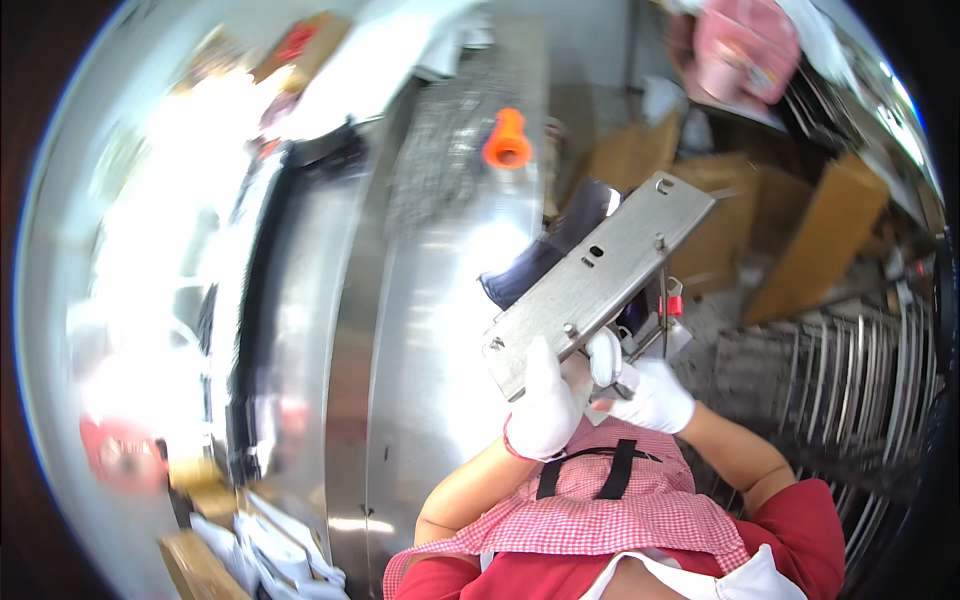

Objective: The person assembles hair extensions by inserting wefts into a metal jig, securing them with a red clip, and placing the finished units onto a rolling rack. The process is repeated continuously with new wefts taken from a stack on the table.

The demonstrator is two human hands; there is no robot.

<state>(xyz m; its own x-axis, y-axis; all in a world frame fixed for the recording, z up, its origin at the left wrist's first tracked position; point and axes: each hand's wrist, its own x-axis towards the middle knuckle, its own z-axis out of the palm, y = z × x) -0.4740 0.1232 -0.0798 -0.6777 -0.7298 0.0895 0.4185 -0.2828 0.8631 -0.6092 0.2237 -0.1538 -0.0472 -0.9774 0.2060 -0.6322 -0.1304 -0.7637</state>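
A long flat stainless-steel plate (595, 265) with slots and small round studs is held up at a slant in front of me. My left hand (545, 410), in a white glove, is closed on its lower end, thumb on the top face. Beside it, my right hand (655, 397), also gloved, has its fingers curled under the plate's right edge, near thin metal rods (664, 310). What it grips is hidden and blurred. A small red tag-like piece (673, 303) hangs by the rods. Behind the plate shows a dark, shiny object (515, 275) of unclear kind.
A steel worktop (415, 330) runs along my left, with an orange funnel-shaped piece (509, 128) toward its far end. Cardboard (815, 240) leans at the right, above metal racks (850, 375). A pink bag-like item (745, 50) is at the far right. White wrappings (280, 545) lie lower left.
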